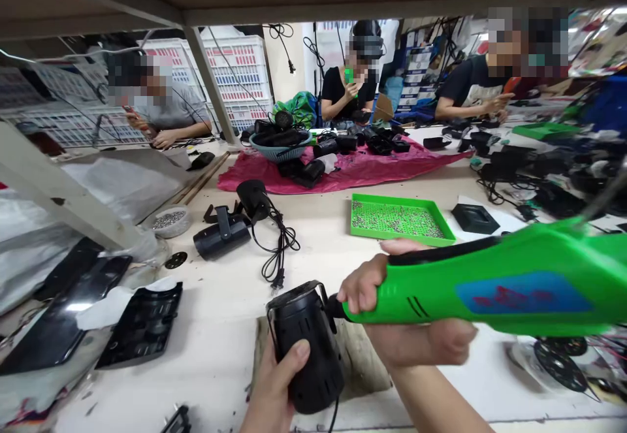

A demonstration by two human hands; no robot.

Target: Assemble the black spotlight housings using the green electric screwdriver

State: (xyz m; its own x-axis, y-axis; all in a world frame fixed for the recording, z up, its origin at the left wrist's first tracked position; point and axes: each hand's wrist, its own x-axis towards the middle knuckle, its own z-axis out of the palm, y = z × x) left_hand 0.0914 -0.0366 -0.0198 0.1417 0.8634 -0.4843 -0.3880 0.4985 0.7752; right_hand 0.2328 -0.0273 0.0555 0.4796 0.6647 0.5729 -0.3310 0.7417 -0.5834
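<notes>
My left hand point(281, 377) is wrapped round a black stage light housing point(316, 354) with a bracket and a cable, tilted above a folded cloth pad point(367, 358). In my right hand point(416, 338) lies a green electric screwdriver point(426, 289) with a blue label, held almost level. Its black tip meets the side of the housing at the bracket; the bit's end is hidden. Beyond them, a similar black light point(223, 237) lies on its side near another upright one point(253, 199) with a coiled plug cable point(278, 250). A green tray point(399, 217) holds many small screws.
A tub of small metal parts point(171, 221) stands beside the shelf post point(210, 83). Black shell parts point(142, 325) lie at left. Black discs point(561, 361) are at lower right. A blue basket point(281, 151) and pink sheet point(392, 170) lie farther back, before several seated people.
</notes>
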